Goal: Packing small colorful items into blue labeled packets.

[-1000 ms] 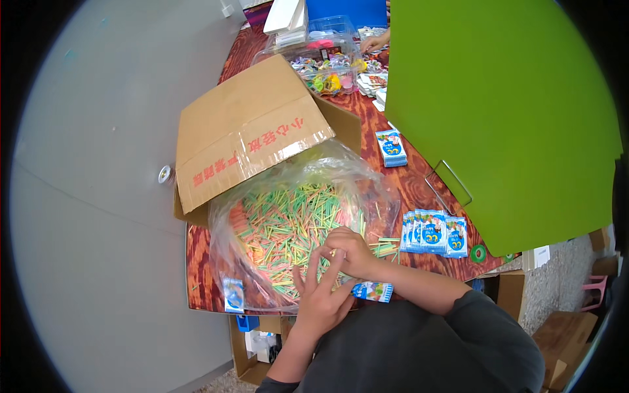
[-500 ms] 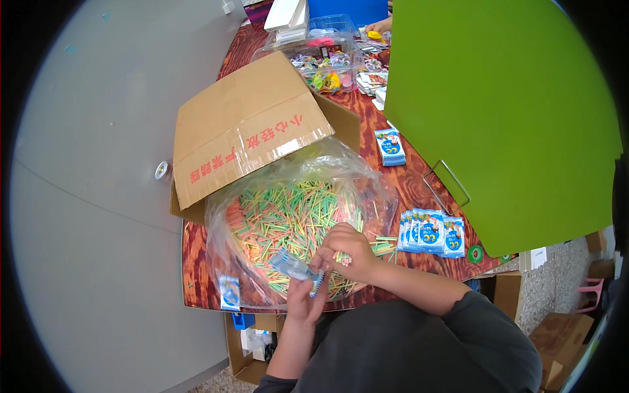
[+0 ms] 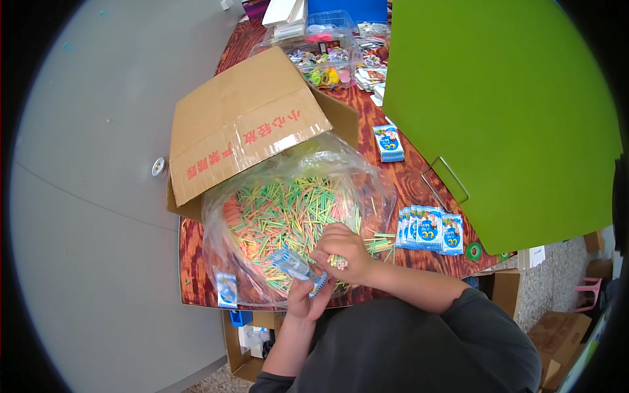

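My left hand [image 3: 305, 304] is closed on a small blue-and-white packet [image 3: 292, 265] that it holds tilted over the pile. My right hand [image 3: 346, 250] is curled round a bundle of thin sticks [image 3: 337, 262], their pale ends showing at the palm. Its fingertips are at the packet; whether the packet's mouth is open I cannot tell. Beneath both hands, a heap of green, yellow and pink sticks [image 3: 282, 209] lies in a clear plastic bag [image 3: 370, 183]. The bag comes out of a cardboard box [image 3: 242, 124].
On the right, a fanned row of packets [image 3: 429, 229] lies by a roll of green tape [image 3: 474, 251]; a packet stack [image 3: 390, 143] stands farther back. One packet [image 3: 227, 290] is at the left front edge. A green panel [image 3: 498, 118] borders the right; clear tubs [image 3: 327, 59] stand behind.
My two hands stay together with the packet and the stick bundle, shifting only slightly. Another person's hand at the far back, beside something yellow, has gone from view.
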A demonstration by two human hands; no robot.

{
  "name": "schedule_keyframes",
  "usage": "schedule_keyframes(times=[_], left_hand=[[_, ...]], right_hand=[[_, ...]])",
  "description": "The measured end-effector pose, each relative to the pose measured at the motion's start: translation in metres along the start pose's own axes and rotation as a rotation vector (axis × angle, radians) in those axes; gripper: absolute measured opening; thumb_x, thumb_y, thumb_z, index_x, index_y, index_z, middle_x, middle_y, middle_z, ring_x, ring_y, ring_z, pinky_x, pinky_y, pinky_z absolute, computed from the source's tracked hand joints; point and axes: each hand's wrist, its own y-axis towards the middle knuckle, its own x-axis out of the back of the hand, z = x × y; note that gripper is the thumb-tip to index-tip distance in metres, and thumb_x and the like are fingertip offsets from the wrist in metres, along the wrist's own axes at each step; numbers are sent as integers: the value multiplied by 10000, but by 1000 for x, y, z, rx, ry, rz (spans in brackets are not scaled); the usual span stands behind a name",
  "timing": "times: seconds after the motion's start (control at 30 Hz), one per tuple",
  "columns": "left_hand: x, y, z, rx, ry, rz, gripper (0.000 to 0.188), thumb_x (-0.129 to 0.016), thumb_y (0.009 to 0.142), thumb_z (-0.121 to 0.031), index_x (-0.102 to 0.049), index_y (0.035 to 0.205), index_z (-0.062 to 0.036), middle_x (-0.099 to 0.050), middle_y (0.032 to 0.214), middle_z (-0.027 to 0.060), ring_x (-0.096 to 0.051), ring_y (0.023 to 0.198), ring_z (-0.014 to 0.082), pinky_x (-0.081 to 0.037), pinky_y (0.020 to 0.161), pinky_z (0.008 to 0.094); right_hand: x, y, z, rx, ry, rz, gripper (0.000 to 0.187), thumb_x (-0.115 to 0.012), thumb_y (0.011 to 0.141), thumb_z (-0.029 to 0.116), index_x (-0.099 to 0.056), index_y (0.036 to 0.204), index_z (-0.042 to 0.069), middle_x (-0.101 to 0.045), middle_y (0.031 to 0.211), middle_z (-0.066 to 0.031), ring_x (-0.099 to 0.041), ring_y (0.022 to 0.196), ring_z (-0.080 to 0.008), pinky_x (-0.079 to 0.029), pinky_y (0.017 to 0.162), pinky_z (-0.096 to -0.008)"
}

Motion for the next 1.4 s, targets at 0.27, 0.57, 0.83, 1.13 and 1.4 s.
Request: schedule_keyframes(times=[0.27,0.57,0.83,1.13,1.4], left_hand=[[36,-11,-7,-199,819,-235,319,-703,786,12,-630,1094,-28,-587,1174,96,-556,1135,216,-449,982,349],[97,-48,25,-696,2186,-97,462,-652,712,-147,-596,1163,-65,-589,1172,146,-541,1092,349,-367,991,501],[100,-44,29,-747,2086,-230,421,-617,750,-140,-566,1158,-49,-583,1166,147,-534,1085,367,-366,981,505],[101,-43,30,-733,2072,-242,454,-618,711,-118,-565,1157,-50,-578,1173,143,-523,1102,366,-368,981,498],[102,-45,31,-710,2085,-248,472,-621,696,-113,-566,1161,-54,-573,1180,143,-518,1114,368,-362,996,501]], right_hand=[[5,-1,-2,12,-72,-54,104,-727,802,27,-639,746,25,-611,693,-92,-606,667,-266,-471,742,-383],[16,10,-1,71,-161,-151,259,-785,780,88,-552,668,70,-569,640,-72,-569,614,-262,-441,698,-369],[27,11,-3,39,-211,-114,154,-740,772,31,-607,701,60,-604,651,-61,-590,602,-229,-469,741,-371],[31,14,-3,10,-221,-108,98,-686,796,-4,-645,714,30,-642,678,-72,-603,603,-217,-489,773,-379],[34,15,-5,34,-215,-148,170,-770,737,47,-604,698,55,-566,624,-62,-573,581,-243,-470,728,-376]])
